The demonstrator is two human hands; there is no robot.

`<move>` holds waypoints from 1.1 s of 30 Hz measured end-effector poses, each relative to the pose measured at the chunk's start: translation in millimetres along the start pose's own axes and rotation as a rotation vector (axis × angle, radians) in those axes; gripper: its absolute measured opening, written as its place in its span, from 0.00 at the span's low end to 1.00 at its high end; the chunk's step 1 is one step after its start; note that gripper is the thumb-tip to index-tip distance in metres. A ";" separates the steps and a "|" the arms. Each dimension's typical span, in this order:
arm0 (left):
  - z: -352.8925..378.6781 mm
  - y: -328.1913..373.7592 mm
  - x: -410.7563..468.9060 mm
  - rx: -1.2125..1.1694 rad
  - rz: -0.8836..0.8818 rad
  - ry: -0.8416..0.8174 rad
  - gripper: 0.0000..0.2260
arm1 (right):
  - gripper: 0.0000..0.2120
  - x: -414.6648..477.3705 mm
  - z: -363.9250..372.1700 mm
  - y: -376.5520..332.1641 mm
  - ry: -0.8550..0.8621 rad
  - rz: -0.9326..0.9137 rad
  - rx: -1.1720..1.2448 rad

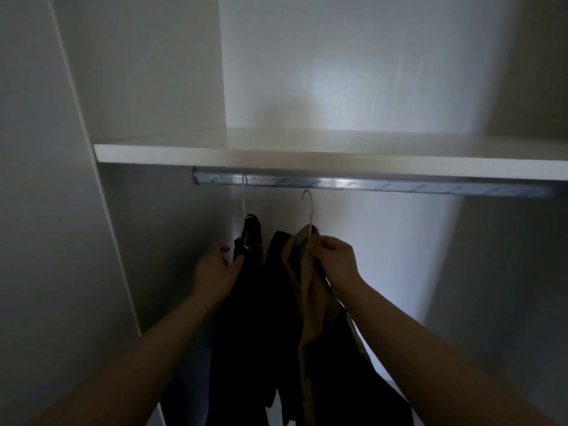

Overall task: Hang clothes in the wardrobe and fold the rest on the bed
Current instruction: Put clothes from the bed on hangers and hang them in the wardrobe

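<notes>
Tan garment point(309, 287) vertical, white hanger point(311, 210) hook upward, just below rail point(399, 185).

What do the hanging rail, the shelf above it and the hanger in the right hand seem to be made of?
The rail looks like metal, probably aluminium: bright ribbed sheen, printed film on it. The shelf seems white laminated board, matt, with a square edge. The hanger looks like thin white-coated wire, though dimness leaves that open.

Dim white wardrobe point(491, 272) interior; white shelf point(307, 155) across, metal rail point(368, 184) just under its front edge; soft light patch on back panel point(338, 81), left side panel point(159, 87) shadowed
</notes>
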State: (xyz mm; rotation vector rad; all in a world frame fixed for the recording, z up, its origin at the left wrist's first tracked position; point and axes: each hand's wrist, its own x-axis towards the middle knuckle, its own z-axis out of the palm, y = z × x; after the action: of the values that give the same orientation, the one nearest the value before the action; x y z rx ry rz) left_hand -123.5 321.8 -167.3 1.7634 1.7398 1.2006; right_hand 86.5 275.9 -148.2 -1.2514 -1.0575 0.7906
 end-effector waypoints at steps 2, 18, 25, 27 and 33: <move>-5.2 -1.2 -6.4 -0.009 0.003 0.006 0.17 | 0.08 6.9 9.7 -6.3 -0.013 -0.047 -0.005; -28.8 -17.5 -38.7 0.010 0.010 0.063 0.17 | 0.08 65.5 51.7 -23.5 0.139 -0.110 -0.070; -31.0 -20.4 -43.7 0.028 0.003 0.056 0.14 | 0.09 86.5 54.5 -5.3 0.145 -0.010 -0.162; -30.9 -21.4 -45.3 0.037 -0.007 0.031 0.14 | 0.10 88.2 53.0 1.5 0.138 0.006 -0.172; -28.4 -16.0 -47.2 0.022 -0.014 0.022 0.12 | 0.10 101.7 49.3 -2.8 0.126 -0.025 -0.300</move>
State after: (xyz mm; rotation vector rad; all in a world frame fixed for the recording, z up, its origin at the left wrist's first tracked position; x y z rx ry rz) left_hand -149.0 271.5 -177.8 1.7540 1.7813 1.2041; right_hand 75.1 386.2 -126.6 -1.5180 -1.1141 0.5384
